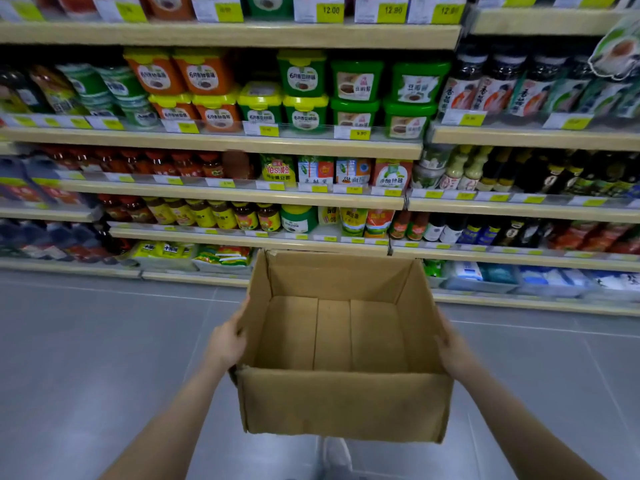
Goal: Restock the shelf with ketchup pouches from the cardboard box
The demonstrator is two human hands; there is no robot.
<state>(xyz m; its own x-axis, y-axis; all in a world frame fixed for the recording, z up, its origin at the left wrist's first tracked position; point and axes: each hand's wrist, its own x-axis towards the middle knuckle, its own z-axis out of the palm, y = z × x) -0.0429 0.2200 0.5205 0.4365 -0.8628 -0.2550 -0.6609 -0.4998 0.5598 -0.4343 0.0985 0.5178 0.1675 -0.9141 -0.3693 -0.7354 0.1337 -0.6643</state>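
Note:
An open brown cardboard box (343,403) is held in the air in front of the shelves. Its inside shows only bare cardboard. My left hand (227,341) grips its left wall and my right hand (453,351) presses on its right wall. Red and orange pouches (378,221) stand on the second shelf from the bottom, just above the box's far edge. I cannot read whether they are ketchup.
Store shelves (242,192) span the whole width, filled with tubs, jars, bottles and pouches behind yellow price tags. The lowest shelf (194,277) sits near the floor. Grey tiled floor (104,341) lies between me and the shelves. A shoe (334,455) shows below the box.

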